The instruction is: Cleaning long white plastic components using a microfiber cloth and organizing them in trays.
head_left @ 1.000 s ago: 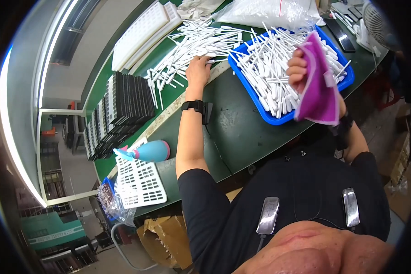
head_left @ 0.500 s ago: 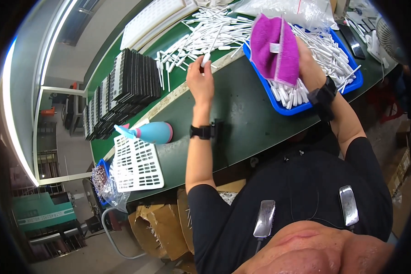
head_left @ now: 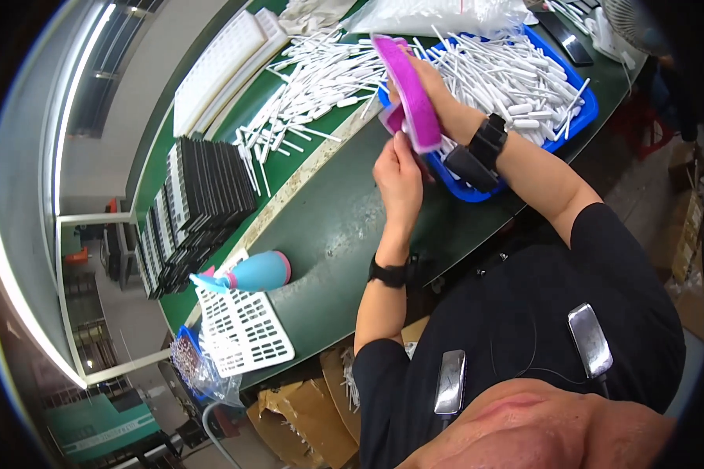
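Note:
In my right hand [head_left: 438, 90] is a magenta towel cloth [head_left: 418, 102], folded over and gripped by the fingers above the left edge of a blue tray [head_left: 590, 105]. My left hand [head_left: 400, 176] meets the cloth's lower end with thumb and fingers pinched together. The white bulb-ended stick it pinches is mostly covered by the cloth and fingers. Inside the tray lie many loose white bulb-ended sticks [head_left: 516, 86]. More of the same white sticks [head_left: 321, 78] are spread on the green tabletop further left.
Stacked black slotted trays [head_left: 211, 184] stand at the left. Nearer are a light-blue spray bottle [head_left: 260, 271] and a white perforated sheet [head_left: 250, 336]. White foam-like panels [head_left: 219, 66] lie at the back left, a clear plastic bag [head_left: 446, 14] behind the tray, and a dark phone [head_left: 567, 39] at right.
My left hand has moved right with the white stick, up to the cloth. My right hand has brought the cloth left and turned it edge-on. The whole view has shifted slightly.

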`<state>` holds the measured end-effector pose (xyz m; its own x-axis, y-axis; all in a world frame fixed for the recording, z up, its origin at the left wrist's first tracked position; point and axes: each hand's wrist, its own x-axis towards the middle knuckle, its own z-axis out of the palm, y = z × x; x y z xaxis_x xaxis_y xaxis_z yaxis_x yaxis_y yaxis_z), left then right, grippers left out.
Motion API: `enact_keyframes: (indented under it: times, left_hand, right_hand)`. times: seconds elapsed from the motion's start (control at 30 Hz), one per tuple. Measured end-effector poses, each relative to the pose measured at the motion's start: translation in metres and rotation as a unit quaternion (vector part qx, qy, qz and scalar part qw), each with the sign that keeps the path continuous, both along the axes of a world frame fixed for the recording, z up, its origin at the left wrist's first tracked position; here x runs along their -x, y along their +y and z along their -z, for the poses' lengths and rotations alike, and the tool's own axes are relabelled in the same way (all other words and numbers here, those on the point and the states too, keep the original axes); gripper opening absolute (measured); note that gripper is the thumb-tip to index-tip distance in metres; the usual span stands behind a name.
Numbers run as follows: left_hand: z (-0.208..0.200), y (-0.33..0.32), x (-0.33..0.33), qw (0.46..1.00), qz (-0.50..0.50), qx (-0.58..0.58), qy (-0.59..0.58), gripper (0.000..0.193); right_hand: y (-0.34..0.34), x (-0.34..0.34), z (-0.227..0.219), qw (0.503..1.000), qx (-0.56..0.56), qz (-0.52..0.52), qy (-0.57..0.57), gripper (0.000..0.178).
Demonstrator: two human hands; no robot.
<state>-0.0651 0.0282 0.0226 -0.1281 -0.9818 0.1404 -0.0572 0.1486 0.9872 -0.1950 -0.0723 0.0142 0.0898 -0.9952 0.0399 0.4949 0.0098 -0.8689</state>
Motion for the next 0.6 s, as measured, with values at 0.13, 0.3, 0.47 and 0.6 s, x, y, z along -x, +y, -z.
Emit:
enact_keyframes:
  times: [0.13,0.3,0.47,0.6]
  left_hand:
    - [-0.005,0.003,0.001,0.938,0.12,-0.23,0.23,0.025]
    - [-0.01,0.003,-0.001,0.899,0.155,-0.267,0.31,0.03]
    - [-0.016,-0.001,-0.001,0.907,0.121,-0.257,0.309,0.027]
    - [-0.008,0.001,-0.001,0.973,0.07,-0.169,0.139,0.025]
  right_hand:
    - [-0.011,0.013,0.003,0.95,0.067,-0.159,-0.26,0.02]
    - [0.003,0.007,-0.009,0.949,0.047,-0.135,-0.282,0.018]
    - [0.009,0.003,-0.017,0.963,0.031,-0.102,-0.246,0.02]
    - [0.018,-0.006,-0.029,0.989,-0.068,-0.019,-0.132,0.023]
